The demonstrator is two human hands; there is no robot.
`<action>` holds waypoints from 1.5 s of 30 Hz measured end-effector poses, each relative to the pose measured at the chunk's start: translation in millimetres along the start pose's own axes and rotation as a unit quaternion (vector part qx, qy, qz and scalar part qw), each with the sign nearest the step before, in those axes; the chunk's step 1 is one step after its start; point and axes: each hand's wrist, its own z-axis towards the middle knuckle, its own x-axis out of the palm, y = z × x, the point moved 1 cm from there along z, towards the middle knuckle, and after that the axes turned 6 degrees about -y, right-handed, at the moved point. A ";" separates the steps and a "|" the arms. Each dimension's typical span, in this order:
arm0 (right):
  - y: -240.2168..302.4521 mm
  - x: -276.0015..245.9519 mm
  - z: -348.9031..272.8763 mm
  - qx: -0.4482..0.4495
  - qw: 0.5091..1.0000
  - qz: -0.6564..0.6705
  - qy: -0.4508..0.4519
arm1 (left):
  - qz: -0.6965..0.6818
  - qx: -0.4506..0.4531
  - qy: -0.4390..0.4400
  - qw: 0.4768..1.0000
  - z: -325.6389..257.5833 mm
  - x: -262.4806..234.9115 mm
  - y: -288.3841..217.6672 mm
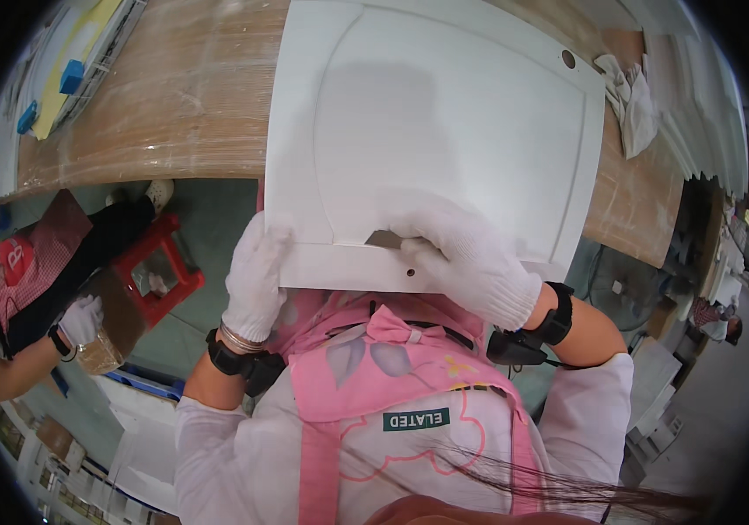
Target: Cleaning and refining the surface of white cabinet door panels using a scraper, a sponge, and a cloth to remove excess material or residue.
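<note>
A white cabinet door panel (444,131) lies on the wooden bench (182,96), its near edge overhanging toward the person. The left hand (254,280), in a white glove, has its grip wrapped around the panel's near left corner. The gloved right hand (462,254) lies on the panel's near edge, grip pressed around a sanding block (385,238). A crumpled cloth (632,101) rests beyond the panel's far right corner.
</note>
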 end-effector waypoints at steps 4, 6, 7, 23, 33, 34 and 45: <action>8.5 13.5 8.6 -0.120 0.986 -0.060 -0.103 | -0.110 -0.068 0.002 0.992 3.1 5.6 0.2; 7.8 13.1 8.8 -0.123 0.987 -0.043 -0.099 | -0.110 -0.074 0.010 0.991 3.4 2.9 -1.4; 6.9 11.6 8.7 -0.126 0.987 -0.028 -0.093 | -0.113 -0.080 0.016 0.990 3.1 1.8 -1.4; -0.5 -9.2 3.3 -0.034 0.988 0.144 -0.051 | -0.008 0.023 0.007 1.000 4.1 2.1 0.6; 13.0 6.6 16.9 -0.201 0.975 -0.094 -0.020 | 0.035 0.007 0.034 0.999 4.4 -8.7 3.0; 15.5 8.5 17.4 -0.188 0.976 -0.105 -0.014 | -0.101 -0.084 0.028 0.991 4.9 -4.9 -3.7; 10.2 6.3 17.0 -0.229 0.969 -0.088 -0.035 | -0.007 -0.014 0.038 0.999 9.8 -17.2 18.0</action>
